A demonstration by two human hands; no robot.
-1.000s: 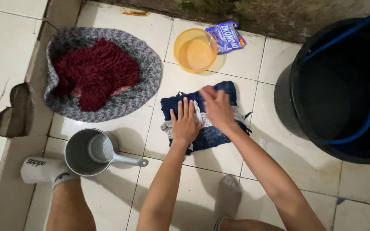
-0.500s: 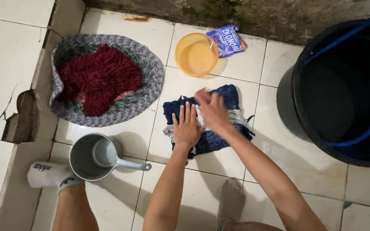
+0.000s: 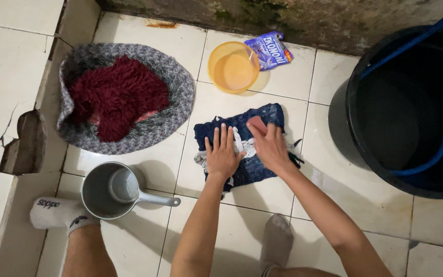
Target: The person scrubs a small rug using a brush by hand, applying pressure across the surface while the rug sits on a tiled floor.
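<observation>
A dark blue and white cloth (image 3: 269,115) lies spread on the white tiled floor. My left hand (image 3: 222,152) presses flat on its left part, fingers apart. My right hand (image 3: 269,146) rests on the cloth's middle, closed around a small pink block (image 3: 256,124) that shows past the fingertips and touches the cloth.
A grey braided mat with a maroon shaggy rug (image 3: 116,95) lies at the left. A grey water dipper (image 3: 109,190) stands near my socked left foot (image 3: 55,213). An orange bowl (image 3: 233,66) and a purple sachet (image 3: 271,50) sit by the wall. A large black tub (image 3: 406,107) with a blue hose fills the right.
My right hand has slid back toward me across the cloth, with the pink block now visible at its fingertips. My left hand stays pressed in place.
</observation>
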